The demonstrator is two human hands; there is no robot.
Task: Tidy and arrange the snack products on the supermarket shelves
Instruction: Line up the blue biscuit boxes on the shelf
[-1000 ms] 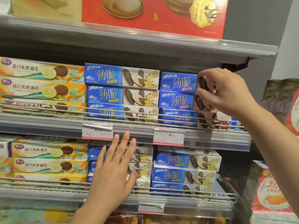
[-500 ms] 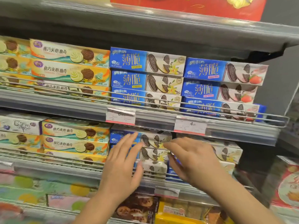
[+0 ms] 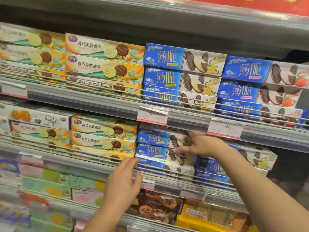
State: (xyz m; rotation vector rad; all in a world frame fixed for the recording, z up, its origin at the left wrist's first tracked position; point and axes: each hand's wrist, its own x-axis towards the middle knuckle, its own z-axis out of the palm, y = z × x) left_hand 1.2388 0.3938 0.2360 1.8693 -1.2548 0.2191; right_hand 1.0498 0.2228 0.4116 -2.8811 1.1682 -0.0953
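On the middle shelf stands a stack of blue thin-cookie boxes (image 3: 153,139) with vanilla pictures. My right hand (image 3: 202,144) reaches in from the right and grips the right end of the upper boxes, fingers over the top and thumb on the front. My left hand (image 3: 123,180) is held flat with straight fingers, its fingertips touching the lower left corner of the stack at the wire rail (image 3: 83,156). A second stack of the same blue boxes (image 3: 254,156) sits to the right, partly behind my right forearm.
Yellow sandwich-cookie boxes (image 3: 103,131) stand directly left of the blue stack. The shelf above holds more blue vanilla boxes (image 3: 167,56) and strawberry ones (image 3: 247,69). Price tags (image 3: 152,114) hang on the shelf edge. Brown cookie packs (image 3: 155,208) lie on the shelf below.
My right hand came down from the upper strawberry boxes and now grips the right end of the lower blue stack. My left hand slid off the box fronts to the stack's lower left corner.
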